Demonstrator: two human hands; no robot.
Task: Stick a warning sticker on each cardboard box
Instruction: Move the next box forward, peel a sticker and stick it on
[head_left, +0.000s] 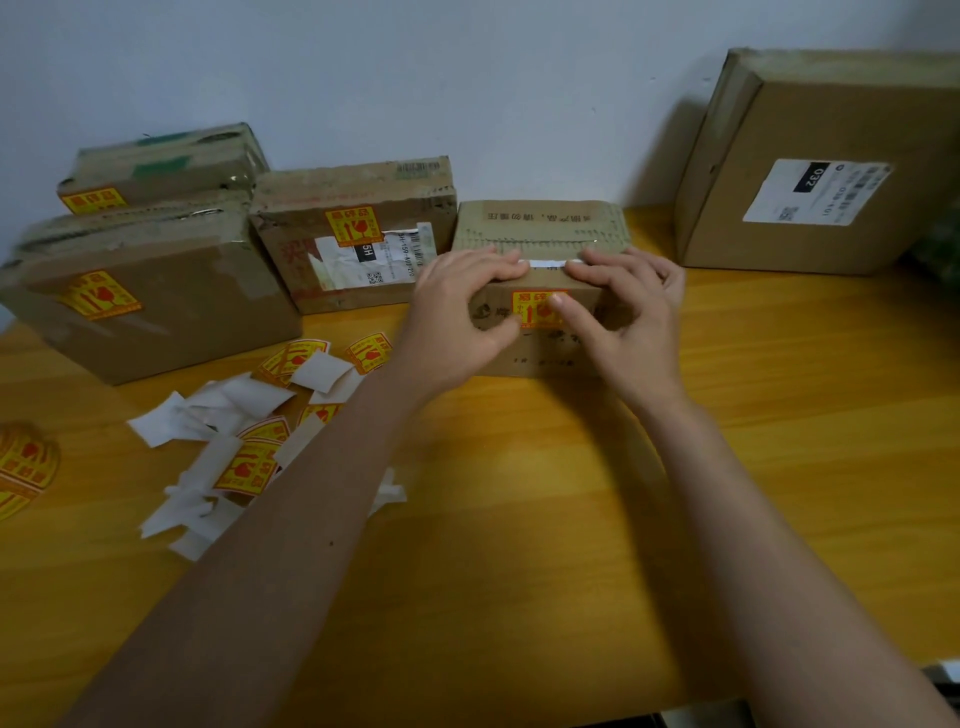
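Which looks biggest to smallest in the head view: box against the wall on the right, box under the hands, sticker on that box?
1. Box against the wall, largest.
2. Box under the hands, though the left hand and right hand cover part.
3. Warning sticker on its front, smallest.

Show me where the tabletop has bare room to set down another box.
Bare table lies right of the right hand, in front of the large box, and between the forearms. Crowded: loose stickers and backing papers left of the left hand.
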